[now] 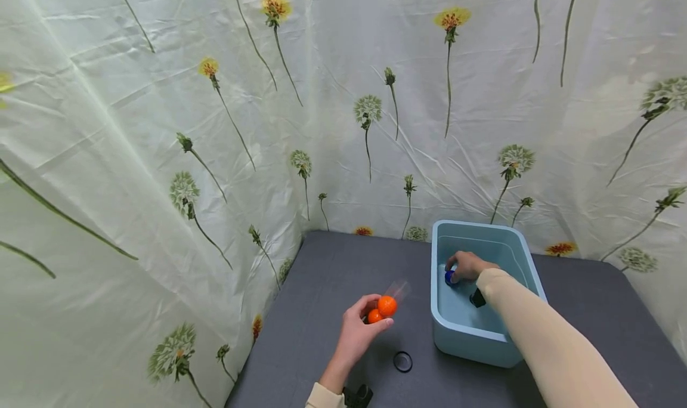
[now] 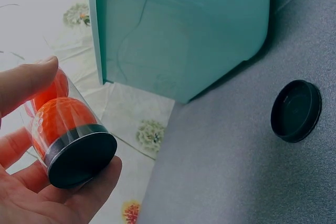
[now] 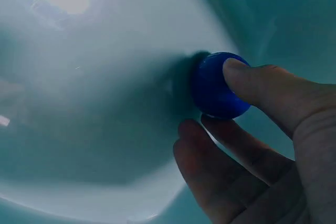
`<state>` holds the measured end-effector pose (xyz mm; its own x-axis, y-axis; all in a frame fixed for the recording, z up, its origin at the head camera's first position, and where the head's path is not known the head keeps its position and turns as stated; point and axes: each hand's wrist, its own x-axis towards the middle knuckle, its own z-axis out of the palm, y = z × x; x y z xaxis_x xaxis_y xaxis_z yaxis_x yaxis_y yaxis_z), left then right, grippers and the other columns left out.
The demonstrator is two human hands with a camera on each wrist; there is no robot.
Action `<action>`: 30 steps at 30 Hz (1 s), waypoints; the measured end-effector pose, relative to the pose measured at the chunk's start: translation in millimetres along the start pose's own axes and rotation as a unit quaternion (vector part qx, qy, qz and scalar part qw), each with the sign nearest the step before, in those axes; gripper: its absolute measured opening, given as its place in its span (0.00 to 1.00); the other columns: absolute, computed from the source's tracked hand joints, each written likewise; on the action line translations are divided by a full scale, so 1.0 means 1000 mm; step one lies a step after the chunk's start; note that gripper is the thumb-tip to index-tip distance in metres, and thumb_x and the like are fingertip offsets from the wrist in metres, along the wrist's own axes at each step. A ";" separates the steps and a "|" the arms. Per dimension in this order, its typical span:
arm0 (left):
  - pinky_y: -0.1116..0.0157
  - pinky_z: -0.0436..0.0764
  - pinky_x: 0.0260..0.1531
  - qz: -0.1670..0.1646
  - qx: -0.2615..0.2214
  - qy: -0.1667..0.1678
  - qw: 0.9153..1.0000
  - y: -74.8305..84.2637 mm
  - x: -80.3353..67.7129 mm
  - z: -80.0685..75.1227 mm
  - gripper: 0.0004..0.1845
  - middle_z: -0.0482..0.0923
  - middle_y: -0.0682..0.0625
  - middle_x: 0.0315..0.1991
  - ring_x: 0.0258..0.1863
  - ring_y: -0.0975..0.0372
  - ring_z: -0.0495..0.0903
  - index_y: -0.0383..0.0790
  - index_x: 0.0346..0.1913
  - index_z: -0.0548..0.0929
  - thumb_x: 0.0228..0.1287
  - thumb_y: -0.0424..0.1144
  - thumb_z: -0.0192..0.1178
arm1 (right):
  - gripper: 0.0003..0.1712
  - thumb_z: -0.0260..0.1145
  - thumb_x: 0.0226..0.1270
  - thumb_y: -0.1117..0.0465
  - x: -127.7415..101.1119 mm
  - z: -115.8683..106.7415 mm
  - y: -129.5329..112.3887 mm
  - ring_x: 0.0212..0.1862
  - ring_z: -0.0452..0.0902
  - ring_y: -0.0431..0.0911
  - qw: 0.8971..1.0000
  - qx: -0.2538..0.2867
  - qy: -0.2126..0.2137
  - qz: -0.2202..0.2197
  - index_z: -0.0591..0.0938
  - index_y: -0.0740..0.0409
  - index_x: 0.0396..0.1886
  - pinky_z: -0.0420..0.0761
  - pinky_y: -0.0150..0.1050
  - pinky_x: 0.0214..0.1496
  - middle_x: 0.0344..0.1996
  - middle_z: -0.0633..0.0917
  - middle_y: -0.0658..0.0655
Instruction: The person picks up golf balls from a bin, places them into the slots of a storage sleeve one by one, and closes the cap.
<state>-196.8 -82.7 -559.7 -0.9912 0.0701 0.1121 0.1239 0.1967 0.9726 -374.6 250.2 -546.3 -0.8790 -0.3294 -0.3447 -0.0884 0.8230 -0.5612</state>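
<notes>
Grey tabletop (image 1: pixel 333 265) is filling my view, floral sheets hanging behind. I'm seeing the left hand (image 1: pixel 356 330) gripping a clear tube (image 2: pixel 65 132) of orange balls (image 1: pixel 386 306). The right hand (image 1: pixel 468 266) is pinching a blue ball (image 3: pixel 215 85) inside the tub (image 1: pixel 461 336), its fingers half hiding it.

Glossy plastic tub (image 1: pixel 485 342), clear plastic tube (image 2: pixel 65 129), matt grey tabletop (image 1: pixel 322 289).

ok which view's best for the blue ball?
Right wrist. The blue ball fills the frame, pinched between thumb and fingers of the right hand against the inner wall of the bin. The head view shows only a blue sliver under that hand. The left wrist view doesn't show it.
</notes>
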 end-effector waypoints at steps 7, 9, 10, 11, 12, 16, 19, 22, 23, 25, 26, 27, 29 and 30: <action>0.60 0.80 0.50 0.001 -0.002 0.001 1.000 0.001 -0.002 -0.001 0.25 0.83 0.54 0.47 0.46 0.60 0.81 0.49 0.55 0.84 0.53 0.40 0.78 | 0.18 0.76 0.54 0.72 -0.006 0.003 0.001 0.38 0.78 0.51 1.000 0.002 -0.016 0.012 0.85 0.65 0.46 0.83 0.41 0.32 0.40 0.80 0.62; 0.61 0.80 0.50 0.002 -0.002 0.002 1.000 0.001 -0.002 -0.001 0.25 0.83 0.54 0.46 0.46 0.60 0.81 0.49 0.54 0.84 0.53 0.39 0.78 | 0.17 0.76 0.53 0.72 -0.008 0.003 0.002 0.38 0.79 0.51 1.000 0.000 -0.018 0.011 0.85 0.64 0.45 0.83 0.41 0.33 0.39 0.80 0.61; 0.61 0.80 0.50 0.003 -0.003 0.003 1.000 0.001 -0.001 -0.001 0.24 0.83 0.53 0.46 0.46 0.60 0.81 0.49 0.54 0.84 0.53 0.39 0.78 | 0.17 0.76 0.53 0.72 -0.008 0.003 0.002 0.38 0.79 0.51 1.000 -0.001 -0.019 0.008 0.85 0.64 0.44 0.83 0.42 0.33 0.39 0.80 0.61; 0.61 0.80 0.50 0.003 -0.004 0.003 1.000 0.001 -0.001 -0.001 0.24 0.84 0.54 0.46 0.46 0.60 0.81 0.49 0.54 0.84 0.53 0.39 0.78 | 0.17 0.76 0.52 0.71 -0.009 0.002 0.002 0.37 0.79 0.50 1.000 -0.005 -0.020 0.004 0.85 0.64 0.44 0.84 0.42 0.33 0.39 0.80 0.61; 0.61 0.79 0.50 0.004 -0.004 0.004 1.000 0.002 -0.001 -0.001 0.24 0.83 0.53 0.46 0.46 0.60 0.81 0.49 0.54 0.84 0.53 0.39 0.78 | 0.17 0.77 0.52 0.71 -0.009 0.002 0.003 0.36 0.79 0.50 1.000 -0.006 -0.019 0.005 0.85 0.63 0.43 0.83 0.42 0.33 0.38 0.81 0.60; 0.61 0.80 0.50 0.003 -0.005 0.004 1.000 0.004 0.000 -0.001 0.25 0.83 0.54 0.47 0.47 0.60 0.81 0.50 0.55 0.84 0.53 0.40 0.78 | 0.17 0.76 0.54 0.70 -0.011 0.000 0.004 0.34 0.79 0.48 1.000 -0.017 -0.017 -0.009 0.85 0.64 0.45 0.83 0.41 0.32 0.39 0.81 0.60; 0.61 0.80 0.50 0.004 -0.003 0.001 1.000 0.005 0.000 0.000 0.25 0.83 0.54 0.47 0.47 0.60 0.80 0.50 0.55 0.84 0.54 0.41 0.78 | 0.18 0.76 0.55 0.70 -0.014 -0.003 0.003 0.33 0.78 0.48 0.999 -0.032 -0.012 -0.021 0.84 0.65 0.47 0.82 0.41 0.31 0.39 0.81 0.60; 0.61 0.80 0.49 0.009 -0.003 -0.001 1.000 0.006 -0.001 0.001 0.25 0.83 0.53 0.47 0.46 0.60 0.81 0.50 0.55 0.84 0.54 0.41 0.78 | 0.19 0.76 0.54 0.70 -0.019 -0.006 0.001 0.31 0.78 0.46 0.998 -0.055 -0.009 -0.035 0.85 0.65 0.47 0.81 0.40 0.30 0.37 0.82 0.58; 0.60 0.80 0.49 0.011 -0.003 -0.001 1.000 0.006 -0.001 0.001 0.25 0.83 0.53 0.47 0.46 0.60 0.81 0.50 0.55 0.84 0.53 0.41 0.78 | 0.18 0.77 0.54 0.70 -0.021 -0.008 0.000 0.30 0.78 0.46 0.997 -0.061 -0.007 -0.038 0.85 0.64 0.46 0.80 0.39 0.30 0.36 0.82 0.58; 0.60 0.80 0.50 0.013 -0.003 -0.002 1.000 0.006 -0.001 0.002 0.25 0.83 0.53 0.47 0.46 0.60 0.81 0.49 0.55 0.84 0.54 0.41 0.78 | 0.18 0.77 0.54 0.70 -0.026 -0.010 -0.003 0.29 0.78 0.45 0.996 -0.076 -0.007 -0.051 0.85 0.63 0.46 0.80 0.39 0.30 0.34 0.82 0.57; 0.60 0.79 0.50 0.013 -0.003 -0.002 1.000 0.006 -0.002 0.002 0.24 0.83 0.53 0.47 0.46 0.60 0.81 0.50 0.55 0.84 0.54 0.41 0.78 | 0.18 0.77 0.53 0.70 -0.028 -0.012 -0.005 0.29 0.79 0.45 0.995 -0.081 -0.007 -0.057 0.85 0.63 0.46 0.80 0.39 0.30 0.34 0.83 0.57; 0.60 0.79 0.50 0.014 -0.003 -0.002 1.000 0.006 -0.002 0.002 0.24 0.83 0.53 0.47 0.46 0.60 0.81 0.50 0.55 0.84 0.54 0.41 0.78 | 0.18 0.77 0.53 0.70 -0.031 -0.013 -0.006 0.29 0.79 0.45 0.994 -0.090 -0.007 -0.068 0.85 0.63 0.45 0.80 0.39 0.31 0.34 0.83 0.57; 0.60 0.79 0.50 0.012 -0.004 -0.003 1.000 0.006 -0.003 0.003 0.24 0.83 0.53 0.47 0.46 0.60 0.81 0.50 0.55 0.83 0.54 0.41 0.78 | 0.18 0.77 0.54 0.69 -0.036 -0.016 -0.009 0.31 0.79 0.45 0.992 -0.098 -0.004 -0.080 0.85 0.63 0.46 0.80 0.40 0.33 0.34 0.84 0.57; 0.60 0.80 0.50 0.010 -0.005 -0.004 1.000 0.005 -0.003 0.004 0.24 0.83 0.53 0.47 0.46 0.60 0.81 0.50 0.55 0.83 0.54 0.41 0.77 | 0.19 0.77 0.54 0.69 -0.038 -0.017 -0.010 0.32 0.80 0.45 0.991 -0.102 -0.003 -0.089 0.85 0.64 0.47 0.81 0.41 0.34 0.35 0.85 0.57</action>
<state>-193.2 -78.5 -555.7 -0.9881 0.0813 0.1305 0.1436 0.1852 0.9722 -348.0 262.6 -514.5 -0.8384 -0.4799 -0.2583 -0.3356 0.8281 -0.4491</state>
